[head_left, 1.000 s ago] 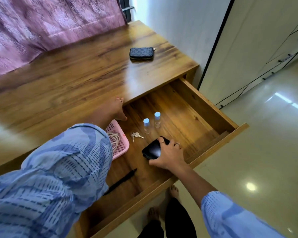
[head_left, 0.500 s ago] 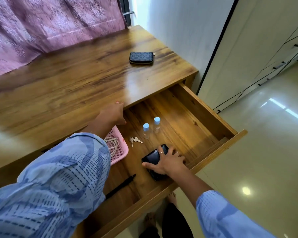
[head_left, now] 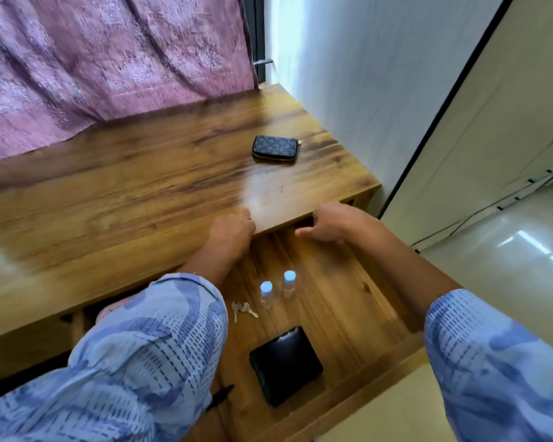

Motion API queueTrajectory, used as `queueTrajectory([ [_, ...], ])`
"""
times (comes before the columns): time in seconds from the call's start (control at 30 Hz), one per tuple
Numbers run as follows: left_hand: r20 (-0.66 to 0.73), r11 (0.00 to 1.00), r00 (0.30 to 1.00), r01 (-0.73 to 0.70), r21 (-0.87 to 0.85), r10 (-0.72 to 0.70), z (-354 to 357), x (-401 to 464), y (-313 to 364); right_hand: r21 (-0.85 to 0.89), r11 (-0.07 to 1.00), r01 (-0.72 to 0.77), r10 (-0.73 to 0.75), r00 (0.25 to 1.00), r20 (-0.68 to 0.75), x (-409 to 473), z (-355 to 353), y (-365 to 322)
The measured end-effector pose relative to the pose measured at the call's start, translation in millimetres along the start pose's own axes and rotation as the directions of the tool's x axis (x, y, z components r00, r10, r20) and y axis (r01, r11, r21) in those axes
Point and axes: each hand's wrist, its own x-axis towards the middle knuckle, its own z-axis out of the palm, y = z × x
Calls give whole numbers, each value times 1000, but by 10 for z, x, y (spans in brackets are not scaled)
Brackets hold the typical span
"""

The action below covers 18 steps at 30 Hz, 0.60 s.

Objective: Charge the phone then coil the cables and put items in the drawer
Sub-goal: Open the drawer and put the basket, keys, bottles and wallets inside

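The wooden drawer (head_left: pixel 342 317) stands pulled out under the desk (head_left: pixel 141 199). A black phone (head_left: pixel 286 365) lies flat on the drawer floor near its front, with nothing touching it. My left hand (head_left: pixel 233 232) holds the desk's front edge, thumb on top and fingers tucked under it. My right hand (head_left: pixel 329 224) is at the same edge further right, over the back of the drawer, fingers stretched leftward and holding nothing. A pink basket (head_left: pixel 109 309) shows only as a sliver behind my left sleeve; the cable in it is hidden.
In the drawer stand two small blue-capped bottles (head_left: pixel 266 293), with keys (head_left: pixel 243 309) beside them and a black pen (head_left: pixel 221 400) near the front left. A dark patterned wallet (head_left: pixel 275 148) lies on the desk top. A pink curtain (head_left: pixel 109 59) hangs behind.
My right hand let go of the phone, which stays on the drawer floor, and moved up to the desk edge. The view tilted forward over the desk. My left hand stays at the edge.
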Motion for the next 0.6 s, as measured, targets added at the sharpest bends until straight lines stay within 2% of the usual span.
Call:
queueTrajectory([
  [0.1,37,993,995,100,-69,-97,-27,180,62,3,998,64,-64,995,-82,419,-240,36],
  [0.23,45,995,996,79,-53,-77,-74,341,73,-44,980,193,-198,968,-157,980,-440,38],
  [0.37,60,995,993,100,-27,-98,-25,455,134,-90,964,250,-262,952,-156,1506,-505,17],
  [0.6,215,998,975,37,60,-49,15,753,228,-123,951,282,-299,943,-149,2224,-558,-64],
])
